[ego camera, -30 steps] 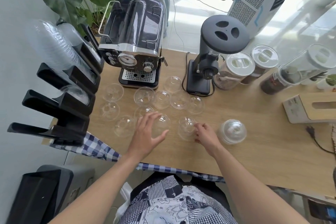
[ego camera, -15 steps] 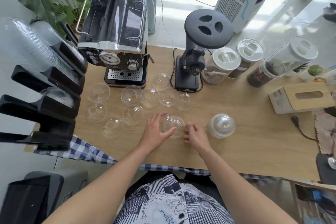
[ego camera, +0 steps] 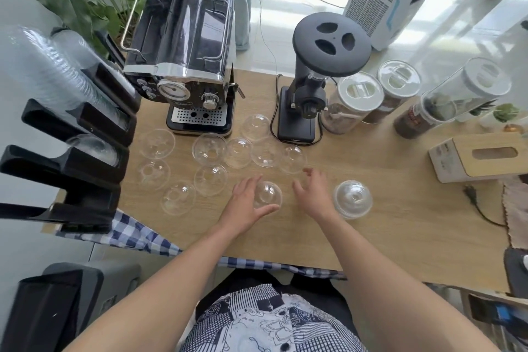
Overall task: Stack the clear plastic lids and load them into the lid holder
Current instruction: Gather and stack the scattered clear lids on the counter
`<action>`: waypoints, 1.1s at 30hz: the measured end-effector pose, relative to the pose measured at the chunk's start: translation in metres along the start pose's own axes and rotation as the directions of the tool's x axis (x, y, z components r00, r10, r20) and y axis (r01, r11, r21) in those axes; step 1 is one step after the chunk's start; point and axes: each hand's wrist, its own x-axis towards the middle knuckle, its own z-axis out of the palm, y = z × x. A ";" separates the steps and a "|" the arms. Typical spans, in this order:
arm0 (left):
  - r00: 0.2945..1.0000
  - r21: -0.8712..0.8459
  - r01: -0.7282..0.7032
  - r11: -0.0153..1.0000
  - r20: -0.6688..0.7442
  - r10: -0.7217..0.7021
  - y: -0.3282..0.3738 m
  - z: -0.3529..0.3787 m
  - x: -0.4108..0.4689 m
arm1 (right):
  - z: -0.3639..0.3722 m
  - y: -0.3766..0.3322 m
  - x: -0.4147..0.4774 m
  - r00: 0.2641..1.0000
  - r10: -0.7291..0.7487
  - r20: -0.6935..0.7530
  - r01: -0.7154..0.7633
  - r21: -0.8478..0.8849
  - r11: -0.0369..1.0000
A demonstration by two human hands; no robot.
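While left hand (ego camera: 245, 203) cups a centre-frame lid (ego camera: 268, 194), right hand (ego camera: 313, 191) hovers open (empty); stacking step, likely; next, nest it onto stack (ego camera: 353, 199) rightward.

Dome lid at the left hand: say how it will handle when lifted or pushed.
The dome lid looks thin and see-through, so probably light and flexes if squeezed. Its glossy surface on the wooden table likely lets it slide under a push. Sitting on its wide rim, it seems unlikely to tip or roll.
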 end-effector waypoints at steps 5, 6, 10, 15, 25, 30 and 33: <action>0.958 0.079 -0.035 0.996 -0.281 0.055 -0.018 -0.029 -0.019 | -0.011 -0.026 0.036 0.983 -0.179 0.032 0.181 -0.260 0.948; 0.928 0.115 -0.017 0.993 -0.367 0.058 -0.027 -0.036 -0.025 | -0.011 -0.029 0.041 0.981 -0.181 0.063 0.192 -0.288 0.938; 0.795 0.109 0.273 0.956 -0.586 -0.160 -0.071 -0.062 -0.048 | -0.006 -0.033 0.053 0.979 -0.153 0.134 0.193 -0.375 0.907; 0.791 0.024 0.441 0.897 -0.482 -0.376 -0.112 -0.075 -0.065 | 0.002 -0.031 0.046 0.988 -0.131 0.086 0.155 -0.412 0.898; 0.851 -0.052 0.364 0.930 -0.388 -0.354 -0.124 -0.075 -0.058 | -0.009 -0.020 0.004 0.965 -0.221 -0.142 0.175 -0.283 0.943; 0.837 -0.092 0.261 0.961 -0.475 -0.272 -0.121 -0.072 -0.071 | 0.003 -0.012 -0.030 0.939 -0.344 -0.026 0.333 -0.193 0.923; 0.858 -0.105 0.172 0.979 -0.473 -0.202 -0.106 -0.072 -0.073 | 0.018 -0.005 -0.042 0.930 -0.348 0.119 0.366 -0.222 0.904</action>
